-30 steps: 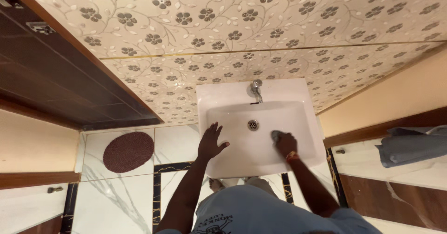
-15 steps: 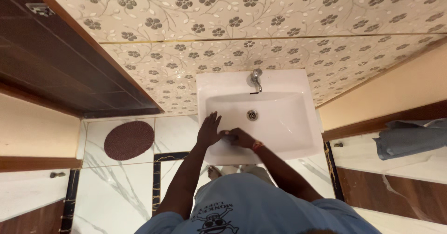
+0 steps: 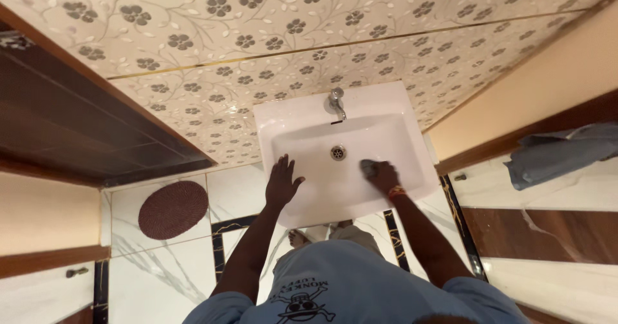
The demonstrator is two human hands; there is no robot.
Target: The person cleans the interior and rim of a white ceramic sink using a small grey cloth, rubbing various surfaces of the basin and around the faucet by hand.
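The right hand — gripping a grey scrubber — has swung back right across the basin; the left hand stays flat, fingers spread — scrubbing continues.

Floral-tiled wall far; dark wooden door left; white marble floor near, round brown mat left.

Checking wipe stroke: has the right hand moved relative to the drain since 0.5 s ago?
Yes. The right hand went from left of and below the drain to its right side.
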